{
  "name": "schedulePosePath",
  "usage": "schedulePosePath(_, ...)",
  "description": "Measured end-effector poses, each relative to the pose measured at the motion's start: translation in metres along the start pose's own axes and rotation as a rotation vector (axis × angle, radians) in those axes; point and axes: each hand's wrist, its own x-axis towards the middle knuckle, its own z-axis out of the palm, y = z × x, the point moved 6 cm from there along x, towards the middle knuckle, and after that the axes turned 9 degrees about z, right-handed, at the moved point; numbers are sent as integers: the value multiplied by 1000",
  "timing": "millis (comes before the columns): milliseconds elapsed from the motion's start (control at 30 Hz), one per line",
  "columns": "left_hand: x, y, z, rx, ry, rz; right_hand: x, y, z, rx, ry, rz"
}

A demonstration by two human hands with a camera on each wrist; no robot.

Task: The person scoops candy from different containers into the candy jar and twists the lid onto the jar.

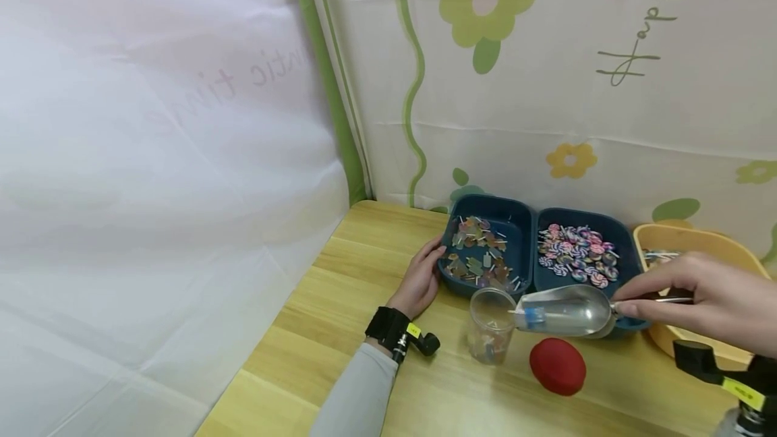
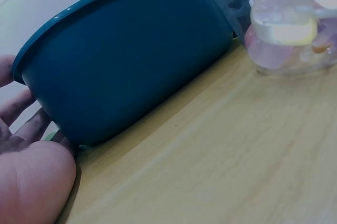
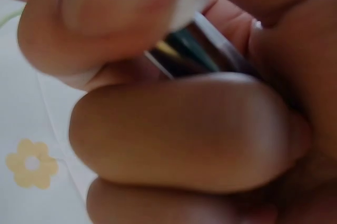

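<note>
A metal scoop (image 1: 567, 312) is held by its handle in my right hand (image 1: 698, 295), pinched between thumb and fingers. Its mouth points left, at the rim of a clear plastic cup (image 1: 490, 329). Inside the scoop lies something blue and whitish. Small pieces sit at the bottom of the cup, seen closer in the left wrist view. My left hand (image 1: 420, 278) holds the left side of a dark blue bin (image 1: 519, 221), with fingertips at its rim. That bin contains translucent coloured candy-like pieces on white sticks (image 1: 476, 235). Fingers hide most of the handle in the right wrist view.
A second blue bin (image 1: 628, 248) holds swirled lollipop-like pieces (image 1: 577, 248). Right of it stands a yellow bin (image 1: 737, 248), partly behind my right hand. A red rounded object (image 1: 558, 366) sits on the wooden table (image 1: 315, 302) beside the cup. Printed curtains hang behind and left.
</note>
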Motion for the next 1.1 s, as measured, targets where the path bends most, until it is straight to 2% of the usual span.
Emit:
schedulePosePath(467, -2, -1, 0, -17, 7, -11, 0, 0, 0, -8, -1, 5)
schedulePosePath(567, -1, 0, 0, -16, 8, -10, 2, 1, -2, -21, 49, 38)
schedulePosePath(633, 0, 0, 1, -14, 7, -10, 7, 2, -4, -41, 81, 93)
schedulePosePath(767, 0, 1, 1, -15, -2, -7, 27, 5, -4, -60, 74, 207)
schedulePosePath(967, -1, 1, 2, -16, -18, -5, 69, 11, 10, 23, 75, 169)
schedulePosePath(1100, -2, 0, 2, -17, -15, -7, 95, 15, 28, -66, 116, 193)
